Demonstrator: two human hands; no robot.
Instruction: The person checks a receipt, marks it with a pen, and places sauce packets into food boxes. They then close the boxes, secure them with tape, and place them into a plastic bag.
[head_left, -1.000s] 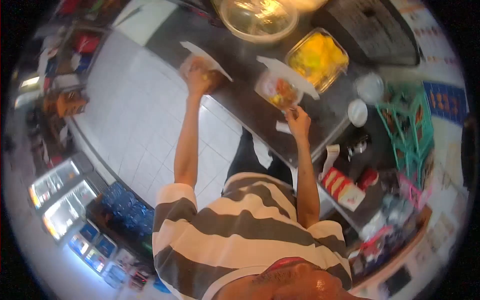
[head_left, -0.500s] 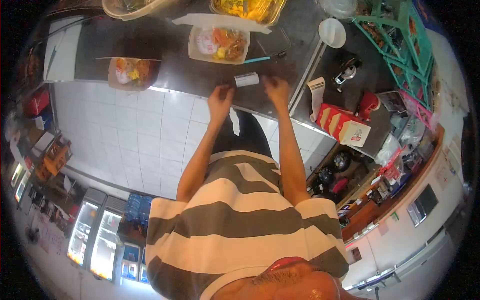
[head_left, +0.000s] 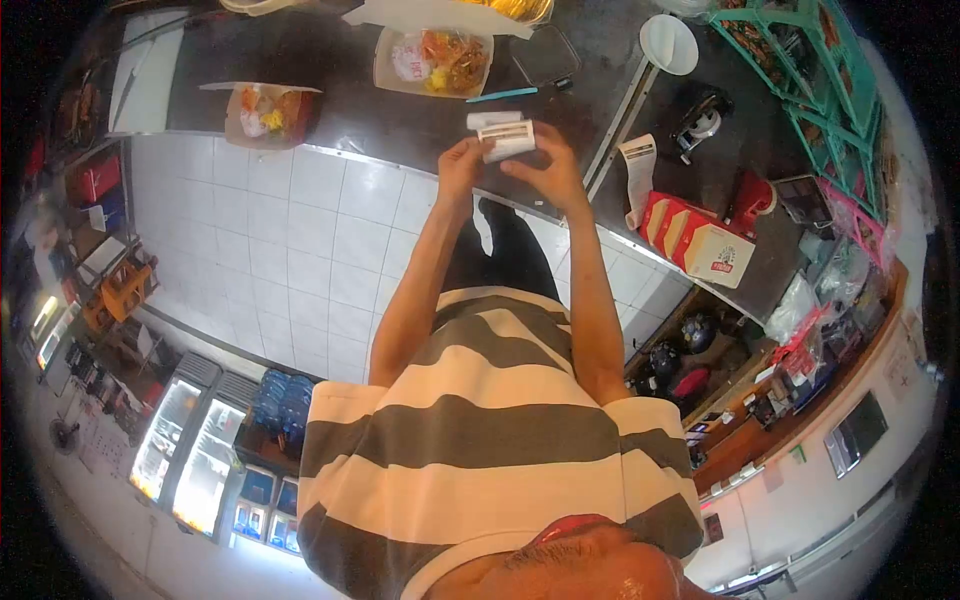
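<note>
Between my hands, just over the front edge of the dark counter [head_left: 360, 115], is a small white printed paper slip [head_left: 507, 138]. My left hand [head_left: 461, 168] pinches its left edge with closed fingers. Around its right side is my right hand [head_left: 553, 172], fingers behind the paper and thumb below. Another white slip [head_left: 490, 119], curled, lies on the counter just beyond. Farther back are a light-blue pen-like stick [head_left: 502, 95] and an open food box [head_left: 388, 68] holding a wrapped white portion and orange and yellow food.
A second food box [head_left: 265, 118] sits at the counter's left edge. On the right are a white bowl [head_left: 668, 45], a dark-and-silver device [head_left: 703, 125], a curling paper strip [head_left: 638, 185], red-and-cream cartons [head_left: 715, 250] and a green rack [head_left: 790, 90].
My hands have come closer together and now hold a printed slip between them. A white slip stays on the counter beyond. The whole view has shifted slightly.
</note>
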